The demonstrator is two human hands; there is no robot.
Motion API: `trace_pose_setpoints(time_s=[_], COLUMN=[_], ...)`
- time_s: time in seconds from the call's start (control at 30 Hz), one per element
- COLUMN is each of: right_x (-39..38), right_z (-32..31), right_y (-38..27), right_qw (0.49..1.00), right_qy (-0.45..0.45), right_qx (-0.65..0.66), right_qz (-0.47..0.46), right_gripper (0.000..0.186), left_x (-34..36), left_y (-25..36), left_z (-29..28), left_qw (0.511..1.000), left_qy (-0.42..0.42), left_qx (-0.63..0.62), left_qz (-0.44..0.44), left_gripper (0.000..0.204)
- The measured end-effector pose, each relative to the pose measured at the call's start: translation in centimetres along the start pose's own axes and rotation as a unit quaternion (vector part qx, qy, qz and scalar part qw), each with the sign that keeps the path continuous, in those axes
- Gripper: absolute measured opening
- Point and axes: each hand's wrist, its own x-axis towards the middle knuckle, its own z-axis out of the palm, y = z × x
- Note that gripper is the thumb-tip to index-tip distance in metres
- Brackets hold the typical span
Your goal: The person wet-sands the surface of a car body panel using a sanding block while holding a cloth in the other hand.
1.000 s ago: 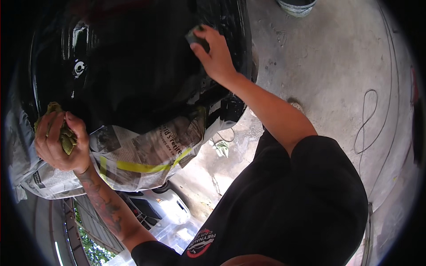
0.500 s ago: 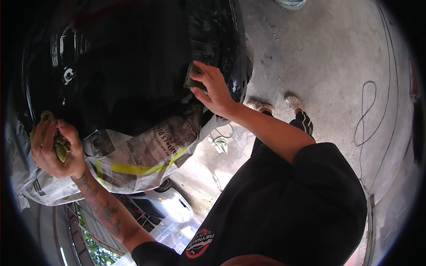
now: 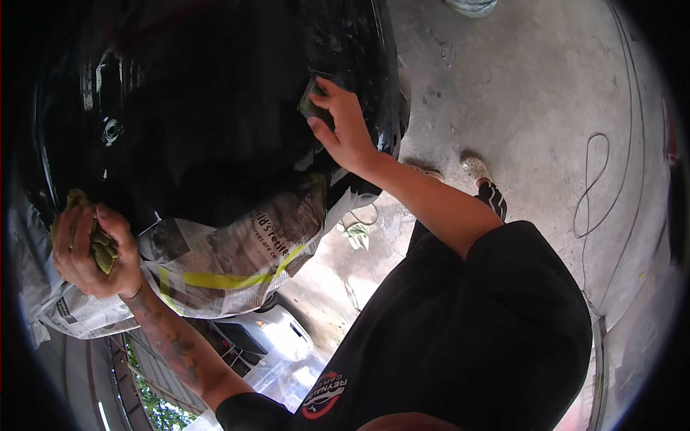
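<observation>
A glossy black car panel (image 3: 215,86) fills the upper left, with wet-looking streaks and a round fitting (image 3: 111,131) on it. Its lower edge is covered with masking newspaper (image 3: 215,251) and yellow tape (image 3: 215,280). My left hand (image 3: 97,251) grips a crumpled olive cloth (image 3: 104,255) at the panel's left, just above the paper. My right hand (image 3: 341,126) has thumb and fingers around a small dark green-grey block (image 3: 307,99) against the right part of the panel; the block's underside is hidden.
A bucket (image 3: 471,6) stands on the concrete floor (image 3: 489,86) at the top. A long looped cord (image 3: 596,187) lies on the right. My clog-shod feet (image 3: 474,169) show beside the panel. A white vehicle (image 3: 280,330) is partly visible at the lower left.
My right hand first came down the panel with the block, then moved back up a little. My left hand shifted slightly lower with the cloth. My feet came more into view.
</observation>
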Motion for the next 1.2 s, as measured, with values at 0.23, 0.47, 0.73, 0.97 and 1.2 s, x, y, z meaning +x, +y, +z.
trace_pose_setpoints(time_s=[0.23, 0.47, 0.73, 0.97, 1.2], right_x=[3.6, 15.1, 10.4, 26.5, 14.1], right_z=[0.5, 0.0, 1.1, -0.1, 1.5], right_y=[1.5, 4.1, 3.7, 5.6, -0.5], right_qw=[0.998, 0.994, 0.999, 0.994, 0.982], right_qy=[0.010, 0.094, 0.033, 0.066, 0.137], right_qx=[0.052, 0.042, 0.013, 0.068, -0.023], right_qz=[0.015, -0.034, 0.031, 0.061, -0.125], right_gripper=[0.037, 0.034, 0.040, 0.027, 0.035], left_x=[-0.2, 0.4, 0.3, 0.7, 0.6], left_y=[0.6, 1.1, 1.5, 1.7, 2.1], left_z=[-0.8, 0.0, -0.8, -0.3, -0.8], left_qw=[1.000, 1.000, 0.999, 0.999, 0.998], left_qy=[-0.017, 0.001, -0.016, -0.012, -0.030], left_qx=[0.016, -0.017, 0.003, -0.015, -0.008], left_qz=[-0.010, -0.016, -0.034, -0.036, -0.055], left_gripper=[0.013, 0.011, 0.009, 0.012, 0.011])
